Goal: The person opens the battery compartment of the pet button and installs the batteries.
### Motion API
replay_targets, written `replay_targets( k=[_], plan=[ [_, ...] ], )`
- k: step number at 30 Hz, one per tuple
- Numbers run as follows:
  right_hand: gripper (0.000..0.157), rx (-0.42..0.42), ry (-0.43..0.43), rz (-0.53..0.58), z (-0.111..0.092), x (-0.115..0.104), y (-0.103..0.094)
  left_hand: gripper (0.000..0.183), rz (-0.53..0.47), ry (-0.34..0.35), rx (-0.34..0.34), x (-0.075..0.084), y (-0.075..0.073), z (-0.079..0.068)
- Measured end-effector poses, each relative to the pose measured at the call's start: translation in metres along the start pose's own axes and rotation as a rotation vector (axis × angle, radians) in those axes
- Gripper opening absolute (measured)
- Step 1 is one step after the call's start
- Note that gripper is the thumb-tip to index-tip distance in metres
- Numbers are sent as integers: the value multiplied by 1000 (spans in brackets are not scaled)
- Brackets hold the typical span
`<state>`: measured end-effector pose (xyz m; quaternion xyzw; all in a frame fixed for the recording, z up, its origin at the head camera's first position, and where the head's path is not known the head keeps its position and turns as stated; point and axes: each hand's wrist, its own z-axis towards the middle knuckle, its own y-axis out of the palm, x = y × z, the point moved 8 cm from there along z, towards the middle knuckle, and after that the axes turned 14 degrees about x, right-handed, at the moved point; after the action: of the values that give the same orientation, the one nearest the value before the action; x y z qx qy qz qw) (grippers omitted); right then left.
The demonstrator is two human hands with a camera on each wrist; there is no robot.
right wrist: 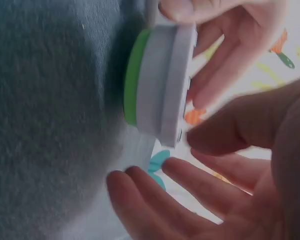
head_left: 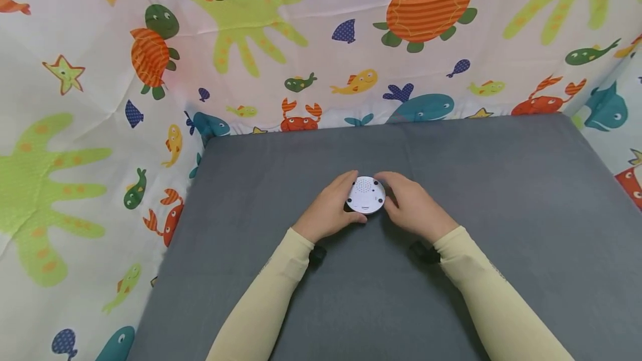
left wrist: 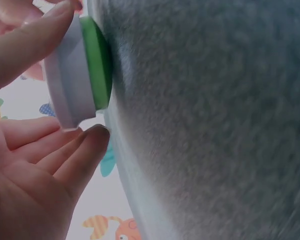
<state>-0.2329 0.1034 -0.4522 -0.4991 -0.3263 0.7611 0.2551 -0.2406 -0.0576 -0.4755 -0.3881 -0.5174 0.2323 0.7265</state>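
A round white buzzer (head_left: 364, 198) with a green push top (left wrist: 98, 65) is upside down over the grey table. Its base, with small speaker holes and dark round feet or screw spots, faces up. From the left side my left hand (head_left: 331, 205) grips it between thumb and fingers. My right hand (head_left: 417, 205) is at its right side, thumb close to the rim. In the right wrist view, the right hand's fingers (right wrist: 175, 210) are spread and apart from the buzzer (right wrist: 162, 82). Whether the green top touches the table is unclear.
Grey cloth covers the table (head_left: 281, 294). A white curtain (head_left: 281, 88) printed with sea animals hangs along the back and the sides. Dark wrist cameras (head_left: 425, 252) sit beneath both pale sleeves.
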Motion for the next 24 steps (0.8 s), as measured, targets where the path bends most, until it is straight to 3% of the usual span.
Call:
replay_targets(
  k=[4,7,12,24],
  plan=[
    [65,-107,25,-14,0,4,6,111,2,-29,-7,-5,-4,-1],
    [74,-142,31,-28,-1,4,10,110,9,-45,-22,-6,-5,-1],
    [79,-120,32,-47,0,3,14,102,24,-59,-33,-5,-5,-2],
    [72,-98,22,-30,-1,4,9,92,35,-101,-5,-4,-6,1]
  ],
)
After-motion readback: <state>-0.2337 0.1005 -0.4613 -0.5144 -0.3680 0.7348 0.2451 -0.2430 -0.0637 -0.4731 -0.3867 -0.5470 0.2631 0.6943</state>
